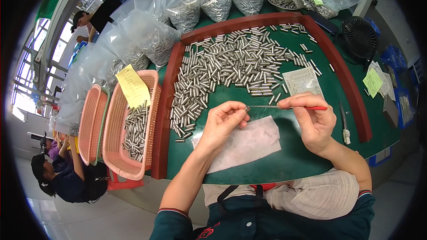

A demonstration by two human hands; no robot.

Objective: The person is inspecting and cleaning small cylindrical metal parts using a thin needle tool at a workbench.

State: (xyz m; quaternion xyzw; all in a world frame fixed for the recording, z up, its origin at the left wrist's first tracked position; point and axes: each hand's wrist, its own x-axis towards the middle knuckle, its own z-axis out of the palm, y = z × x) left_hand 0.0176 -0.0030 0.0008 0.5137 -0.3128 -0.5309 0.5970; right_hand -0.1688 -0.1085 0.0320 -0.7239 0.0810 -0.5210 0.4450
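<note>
Shiny metal cylinder (pixel 247 108), thin red-handled pick (pixel 293 107)

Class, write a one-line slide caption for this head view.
Left hand holds a small metal cylinder while right hand probes it with a red-handled tool.

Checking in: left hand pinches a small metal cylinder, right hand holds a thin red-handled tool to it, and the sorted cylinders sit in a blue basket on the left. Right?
Not quite. In the head view the basket holding cylinders is pink, not blue. The rest holds: the left hand pinches a small metal cylinder, and the right hand holds the red-handled tool to it.
</note>
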